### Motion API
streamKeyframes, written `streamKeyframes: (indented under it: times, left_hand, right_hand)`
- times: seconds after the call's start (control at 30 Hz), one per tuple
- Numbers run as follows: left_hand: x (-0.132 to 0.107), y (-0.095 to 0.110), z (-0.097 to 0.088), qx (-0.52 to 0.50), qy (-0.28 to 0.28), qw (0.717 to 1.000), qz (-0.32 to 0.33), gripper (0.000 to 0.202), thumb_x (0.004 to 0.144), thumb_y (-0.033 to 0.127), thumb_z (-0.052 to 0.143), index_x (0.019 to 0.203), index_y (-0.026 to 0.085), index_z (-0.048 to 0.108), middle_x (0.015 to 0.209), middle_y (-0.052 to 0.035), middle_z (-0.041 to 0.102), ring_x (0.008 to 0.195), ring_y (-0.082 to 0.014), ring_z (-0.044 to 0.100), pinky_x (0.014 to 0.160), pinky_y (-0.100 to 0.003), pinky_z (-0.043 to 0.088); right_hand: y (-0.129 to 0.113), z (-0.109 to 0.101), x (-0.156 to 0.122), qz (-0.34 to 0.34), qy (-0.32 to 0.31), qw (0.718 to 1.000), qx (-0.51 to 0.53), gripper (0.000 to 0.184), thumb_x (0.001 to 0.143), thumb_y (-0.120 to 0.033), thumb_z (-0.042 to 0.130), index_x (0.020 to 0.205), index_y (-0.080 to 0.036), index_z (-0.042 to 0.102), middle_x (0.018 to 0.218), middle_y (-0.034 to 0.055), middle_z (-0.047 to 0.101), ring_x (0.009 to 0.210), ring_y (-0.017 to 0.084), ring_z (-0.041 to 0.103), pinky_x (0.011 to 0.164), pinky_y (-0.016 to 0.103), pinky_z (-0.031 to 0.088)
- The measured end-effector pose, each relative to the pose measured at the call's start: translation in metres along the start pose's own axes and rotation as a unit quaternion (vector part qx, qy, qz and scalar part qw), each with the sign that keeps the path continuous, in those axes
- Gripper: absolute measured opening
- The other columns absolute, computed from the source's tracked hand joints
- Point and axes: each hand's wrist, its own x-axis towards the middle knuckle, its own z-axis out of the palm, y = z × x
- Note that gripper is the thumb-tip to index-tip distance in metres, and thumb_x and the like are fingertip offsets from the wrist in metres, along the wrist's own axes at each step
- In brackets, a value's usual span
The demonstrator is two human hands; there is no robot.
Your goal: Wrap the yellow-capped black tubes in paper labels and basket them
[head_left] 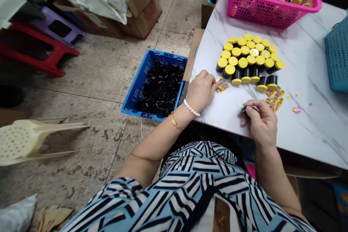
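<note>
My left hand rests at the table's left edge, fingers closed on the near corner of a small colourful printed label. Held in the curled fingers of my right hand is a black canister, partly hidden by the thumb. Beyond both hands stands a block of black canisters with yellow lids. Several at its front are turned lid-down, like the one at the right. A small pile of printed labels lies just past my right hand.
A pink basket of wrapped packets stands at the table's back, a teal basket at the right. Pink and yellow bits lie on the marbled table. Left of it is a blue crate of black canisters.
</note>
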Motion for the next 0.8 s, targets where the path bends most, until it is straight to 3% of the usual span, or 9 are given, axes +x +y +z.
streamKeyframes:
  times: [0.13, 0.27, 0.43, 0.5, 0.57, 0.67, 0.73, 0.8]
  left_hand:
    - [0.003, -0.001, -0.004, 0.000, 0.014, 1.000, -0.002, 0.017, 0.099, 0.025, 0.064, 0.111, 0.015, 0.071, 0.115, -0.0132, 0.066, 0.100, -0.0235, 0.062, 0.089, -0.038, 0.051]
    - [0.010, 0.004, 0.000, 0.041, -0.046, 0.998, 0.031, 0.012, 0.098, 0.025, 0.064, 0.105, 0.019, 0.073, 0.113, -0.0109, 0.065, 0.102, -0.0246, 0.063, 0.083, -0.037, 0.052]
    - [0.007, 0.003, 0.003, 0.065, -0.055, 0.995, 0.049, 0.016, 0.102, 0.022, 0.056, 0.104, 0.013, 0.069, 0.114, -0.0156, 0.064, 0.103, -0.0257, 0.062, 0.086, -0.038, 0.052]
    - [0.000, 0.003, -0.005, 0.023, -0.073, 0.991, 0.111, 0.014, 0.101, 0.019, 0.054, 0.101, 0.014, 0.067, 0.112, -0.0149, 0.064, 0.103, -0.0245, 0.061, 0.090, -0.038, 0.053]
    - [-0.007, 0.007, -0.019, -0.046, -0.112, 0.968, 0.219, 0.013, 0.100, 0.018, 0.054, 0.097, 0.017, 0.066, 0.111, -0.0128, 0.064, 0.106, -0.0236, 0.060, 0.097, -0.039, 0.052]
    - [-0.013, 0.021, -0.040, -0.112, -0.164, 0.920, 0.339, 0.014, 0.098, 0.018, 0.054, 0.094, 0.022, 0.067, 0.118, -0.0117, 0.065, 0.115, -0.0255, 0.057, 0.105, -0.043, 0.049]
    - [-0.012, 0.032, -0.049, -0.140, -0.219, 0.900, 0.351, 0.012, 0.095, 0.018, 0.059, 0.091, 0.025, 0.069, 0.122, -0.0108, 0.065, 0.118, -0.0266, 0.057, 0.108, -0.044, 0.047]
    - [-0.007, 0.040, -0.052, -0.158, -0.268, 0.894, 0.323, 0.007, 0.090, 0.021, 0.066, 0.087, 0.027, 0.070, 0.122, -0.0108, 0.066, 0.121, -0.0288, 0.058, 0.108, -0.046, 0.048]
  right_hand:
    - [-0.005, -0.007, 0.000, 0.044, -0.014, 0.998, 0.035, 0.026, 0.094, -0.045, 0.071, 0.085, -0.021, 0.071, 0.072, -0.0011, 0.066, 0.049, 0.009, 0.051, 0.042, 0.022, 0.036]
    - [-0.010, -0.002, -0.006, -0.009, -0.026, 0.999, -0.044, 0.026, 0.091, -0.047, 0.076, 0.097, -0.022, 0.080, 0.080, 0.0018, 0.073, 0.061, 0.012, 0.058, 0.051, 0.023, 0.045]
    - [-0.011, 0.000, -0.014, -0.034, -0.019, 0.995, -0.089, 0.026, 0.092, -0.047, 0.074, 0.099, -0.023, 0.083, 0.086, 0.0034, 0.076, 0.072, 0.015, 0.065, 0.063, 0.027, 0.051]
    - [-0.012, -0.007, -0.010, -0.036, -0.004, 0.995, -0.094, 0.028, 0.093, -0.049, 0.074, 0.098, -0.023, 0.083, 0.083, 0.0032, 0.076, 0.071, 0.015, 0.064, 0.063, 0.027, 0.051]
    - [-0.016, -0.017, 0.000, -0.036, -0.010, 0.995, -0.091, 0.032, 0.094, -0.051, 0.071, 0.096, -0.022, 0.083, 0.077, 0.0027, 0.074, 0.069, 0.015, 0.064, 0.064, 0.028, 0.052]
    - [-0.022, -0.030, 0.022, -0.029, -0.117, 0.990, -0.067, 0.042, 0.095, -0.060, 0.066, 0.090, -0.022, 0.083, 0.074, 0.0032, 0.074, 0.070, 0.016, 0.065, 0.066, 0.028, 0.052]
    - [-0.025, -0.033, 0.037, -0.010, -0.248, 0.967, -0.059, 0.046, 0.090, -0.065, 0.070, 0.086, -0.021, 0.084, 0.074, 0.0034, 0.074, 0.069, 0.016, 0.064, 0.064, 0.028, 0.051]
    - [-0.027, -0.032, 0.047, 0.020, -0.377, 0.924, -0.065, 0.044, 0.082, -0.064, 0.078, 0.085, -0.020, 0.084, 0.073, 0.0023, 0.073, 0.065, 0.015, 0.061, 0.061, 0.027, 0.048]
